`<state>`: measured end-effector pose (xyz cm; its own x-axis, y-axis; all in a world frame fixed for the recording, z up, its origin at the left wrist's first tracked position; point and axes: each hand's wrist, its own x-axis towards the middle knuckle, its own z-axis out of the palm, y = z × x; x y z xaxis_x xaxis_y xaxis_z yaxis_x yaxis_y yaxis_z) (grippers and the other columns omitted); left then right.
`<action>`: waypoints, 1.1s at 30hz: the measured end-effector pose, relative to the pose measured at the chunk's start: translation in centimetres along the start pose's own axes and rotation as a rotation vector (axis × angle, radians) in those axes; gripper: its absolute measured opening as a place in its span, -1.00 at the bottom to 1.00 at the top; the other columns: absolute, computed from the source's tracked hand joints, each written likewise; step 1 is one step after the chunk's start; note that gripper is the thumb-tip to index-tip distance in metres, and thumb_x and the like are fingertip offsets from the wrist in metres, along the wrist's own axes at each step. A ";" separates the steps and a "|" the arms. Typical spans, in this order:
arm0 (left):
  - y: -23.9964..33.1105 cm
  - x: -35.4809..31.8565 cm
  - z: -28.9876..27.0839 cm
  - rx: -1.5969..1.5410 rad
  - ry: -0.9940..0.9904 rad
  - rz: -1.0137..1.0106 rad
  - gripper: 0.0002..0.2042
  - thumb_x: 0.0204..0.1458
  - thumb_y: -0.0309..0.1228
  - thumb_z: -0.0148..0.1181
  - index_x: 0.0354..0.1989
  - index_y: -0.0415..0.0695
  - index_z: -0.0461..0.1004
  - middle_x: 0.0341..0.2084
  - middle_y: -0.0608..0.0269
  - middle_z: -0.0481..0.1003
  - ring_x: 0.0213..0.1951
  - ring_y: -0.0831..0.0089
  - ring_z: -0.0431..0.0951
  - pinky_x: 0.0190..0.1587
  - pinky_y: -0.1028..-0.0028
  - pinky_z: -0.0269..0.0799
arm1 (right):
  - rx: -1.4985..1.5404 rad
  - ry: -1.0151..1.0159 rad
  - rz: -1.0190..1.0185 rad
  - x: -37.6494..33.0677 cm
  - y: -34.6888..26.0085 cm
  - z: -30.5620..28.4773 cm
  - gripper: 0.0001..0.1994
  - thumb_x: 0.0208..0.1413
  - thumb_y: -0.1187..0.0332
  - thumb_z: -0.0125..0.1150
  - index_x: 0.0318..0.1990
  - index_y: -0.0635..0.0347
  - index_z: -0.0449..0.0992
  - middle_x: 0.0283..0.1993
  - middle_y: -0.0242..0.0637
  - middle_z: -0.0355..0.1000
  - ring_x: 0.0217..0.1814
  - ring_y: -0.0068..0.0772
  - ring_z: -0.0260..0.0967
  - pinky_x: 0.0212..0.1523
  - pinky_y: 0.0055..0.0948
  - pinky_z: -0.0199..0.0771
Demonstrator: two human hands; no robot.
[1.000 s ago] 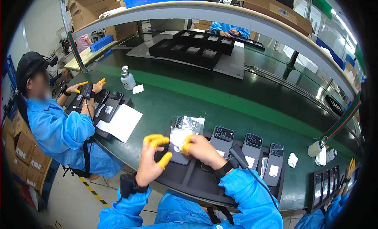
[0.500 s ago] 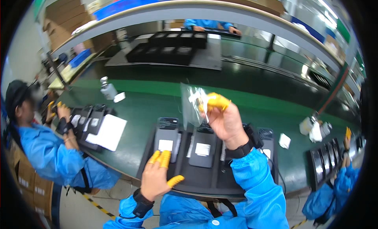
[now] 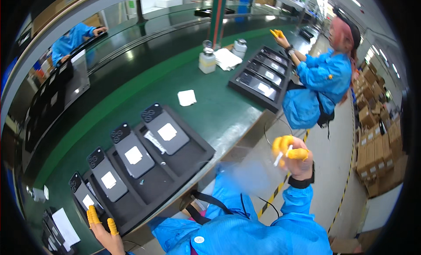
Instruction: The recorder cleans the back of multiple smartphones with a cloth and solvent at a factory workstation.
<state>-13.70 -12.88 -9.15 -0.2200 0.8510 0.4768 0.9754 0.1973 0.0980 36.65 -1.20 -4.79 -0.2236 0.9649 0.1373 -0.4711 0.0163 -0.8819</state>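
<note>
A black tray (image 3: 193, 165) on the green bench holds several dark grey smartphones, backs up, each with a white label. My left hand (image 3: 105, 233), in yellow finger cots, has its fingers stretched out at the label end of the leftmost smartphone (image 3: 81, 191). Off to the right, beyond the bench edge, my right hand (image 3: 298, 158) is raised and closed. Its yellow-capped fingers pinch a clear plastic film with a small white tab (image 3: 278, 157). The film is smeared by motion. Beside the rightmost smartphone (image 3: 169, 130) lies a crumpled whitish strip (image 3: 155, 142).
Behind the tray lie a white wipe (image 3: 187, 98), a pump bottle (image 3: 207, 62) and a smaller bottle (image 3: 239, 49). A co-worker (image 3: 326, 75) stands at right by another phone tray (image 3: 261, 77). Cardboard boxes (image 3: 368, 154) line the aisle. White paper (image 3: 66, 228) lies at lower left.
My view has swung to the right. My right hand has carried the clear film from above the tray out past the bench's edge. The left hand stays by the leftmost smartphone.
</note>
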 end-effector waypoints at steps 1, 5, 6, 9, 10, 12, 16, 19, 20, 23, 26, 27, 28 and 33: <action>0.6 1.1 1.2 -0.095 -0.039 0.003 -0.62 0.16 -0.30 0.11 0.07 -0.32 0.40 0.08 -0.13 0.36 0.16 0.12 0.32 0.15 0.28 0.27 | -0.048 0.178 0.025 -3.1 -0.4 -2.3 -0.80 -0.10 0.39 0.17 -0.36 0.36 0.43 -0.32 -0.02 0.39 -0.54 -0.27 0.35 -0.62 -0.44 0.35; -2.9 0.2 3.8 -0.251 -0.008 -0.092 -0.52 0.22 -0.23 0.00 0.19 -0.35 0.24 0.22 -0.04 0.25 0.25 0.15 0.22 0.27 0.35 0.06 | -0.219 0.491 0.074 -8.7 -0.1 -7.1 -0.82 0.00 0.41 0.16 -0.26 0.33 0.45 -0.29 -0.18 0.46 -0.46 -0.39 0.41 -0.56 -0.46 0.40; -2.5 0.5 3.6 -0.264 0.049 -0.111 -0.54 0.24 -0.26 -0.02 0.18 -0.37 0.25 0.21 -0.02 0.26 0.25 0.19 0.23 0.25 0.38 0.08 | -0.198 0.516 0.068 -8.9 0.5 -8.0 -0.82 0.00 0.41 0.16 -0.26 0.33 0.45 -0.29 -0.18 0.46 -0.46 -0.39 0.41 -0.56 -0.46 0.40; 4.3 2.8 0.6 -0.520 0.075 -0.067 -0.60 0.21 -0.32 0.03 0.12 -0.36 0.32 0.14 -0.10 0.32 0.17 0.10 0.31 0.21 0.26 0.20 | -0.192 0.596 0.085 -8.1 3.3 -9.8 -0.77 -0.02 0.41 0.13 -0.20 0.32 0.45 -0.30 -0.14 0.44 -0.41 -0.32 0.43 -0.52 -0.43 0.41; 7.1 3.4 -0.6 -0.585 0.047 -0.022 -0.60 0.18 -0.29 0.08 0.08 -0.34 0.38 0.10 -0.20 0.33 0.16 -0.01 0.30 0.22 0.18 0.17 | -0.219 0.670 0.115 -7.6 4.6 -10.2 -0.77 0.01 0.42 0.10 -0.16 0.32 0.43 -0.30 -0.15 0.45 -0.39 -0.33 0.44 -0.48 -0.42 0.43; 9.6 4.1 -1.3 -0.635 0.029 0.031 -0.62 0.17 -0.31 0.07 0.05 -0.34 0.41 0.12 -0.21 0.31 0.15 -0.04 0.30 0.22 0.16 0.17 | -0.228 0.755 0.129 -6.5 6.9 -11.5 -0.76 0.03 0.43 0.07 -0.12 0.31 0.41 -0.30 -0.16 0.45 -0.37 -0.34 0.45 -0.45 -0.41 0.45; 13.7 5.5 -1.8 -0.500 -0.017 0.411 -0.65 0.15 -0.38 0.08 0.03 -0.36 0.41 0.08 -0.19 0.36 0.11 -0.01 0.36 0.16 0.23 0.26 | -0.060 0.924 -0.004 -3.9 10.4 -14.9 -0.84 0.05 0.45 0.02 -0.23 0.30 0.42 -0.31 -0.21 0.46 -0.36 -0.41 0.46 -0.50 -0.47 0.44; 18.6 3.8 -1.0 -1.014 -0.308 0.330 -0.65 0.13 -0.41 0.07 0.05 -0.32 0.41 0.00 -0.14 0.42 -0.02 0.05 0.46 0.07 0.32 0.34 | -0.043 0.925 -0.044 -1.3 11.9 -14.4 -0.86 0.04 0.45 0.02 -0.26 0.29 0.44 -0.35 -0.23 0.47 -0.38 -0.43 0.47 -0.49 -0.48 0.46; 20.7 3.6 -1.1 -1.132 -0.469 0.303 -0.66 0.10 -0.45 0.07 0.06 -0.25 0.43 -0.10 -0.11 0.49 -0.10 0.11 0.51 0.00 0.35 0.39 | -0.088 0.861 -0.017 -0.5 12.6 -13.8 -0.86 0.03 0.45 0.03 -0.28 0.28 0.45 -0.38 -0.24 0.47 -0.39 -0.45 0.47 -0.48 -0.50 0.46; 24.8 2.4 5.5 -1.465 -1.151 0.031 -0.64 0.24 -0.42 -0.05 0.15 -0.33 0.27 0.09 0.03 0.37 0.06 0.15 0.44 0.06 0.18 0.44 | -0.502 0.597 0.060 0.1 14.0 -8.9 -0.87 -0.05 0.45 0.10 -0.34 0.31 0.46 -0.43 -0.14 0.46 -0.42 -0.34 0.47 -0.45 -0.35 0.45; 29.0 0.9 11.6 -1.560 -1.130 -0.312 -0.75 0.20 -0.46 0.05 0.00 -0.31 0.35 -0.06 0.11 0.42 -0.01 0.28 0.49 -0.03 0.27 0.52 | -0.953 0.403 -0.209 -1.1 16.3 -5.6 -0.84 -0.16 0.45 0.24 -0.39 0.33 0.46 -0.41 -0.10 0.44 -0.34 -0.03 0.46 -0.33 -0.17 0.44; 29.7 0.2 12.7 -1.537 -1.001 -0.302 -0.81 0.14 -0.52 0.12 -0.09 -0.28 0.37 -0.18 0.18 0.41 -0.09 0.37 0.49 -0.05 0.29 0.54 | -0.955 0.407 -0.187 -1.5 16.5 -5.0 -0.83 -0.19 0.46 0.24 -0.39 0.32 0.46 -0.38 -0.06 0.44 -0.30 0.04 0.43 -0.29 -0.16 0.44; 29.8 -0.1 13.6 -1.463 -0.924 -0.213 -0.83 0.11 -0.57 0.14 -0.13 -0.26 0.36 -0.16 0.20 0.34 -0.11 0.42 0.43 -0.05 0.36 0.52 | -0.957 0.412 -0.165 -2.0 16.4 -4.7 -0.82 -0.21 0.47 0.23 -0.38 0.32 0.46 -0.35 -0.02 0.44 -0.26 0.10 0.40 -0.25 -0.16 0.43; 30.4 -1.7 15.9 -1.370 -0.886 -0.060 -0.73 0.11 -0.48 0.15 -0.04 -0.22 0.31 -0.04 0.20 0.27 0.01 0.42 0.33 -0.01 0.39 0.46 | -0.769 0.270 0.172 -3.6 14.8 -4.7 -0.76 -0.12 0.41 0.25 -0.26 0.32 0.51 -0.26 -0.01 0.46 -0.20 -0.01 0.45 -0.21 -0.20 0.46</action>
<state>16.20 -0.59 -20.86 0.2793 0.9512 -0.1311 0.1388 0.0951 0.9857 34.44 -3.21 -20.46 0.0188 0.9984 -0.0542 0.2876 -0.0573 -0.9560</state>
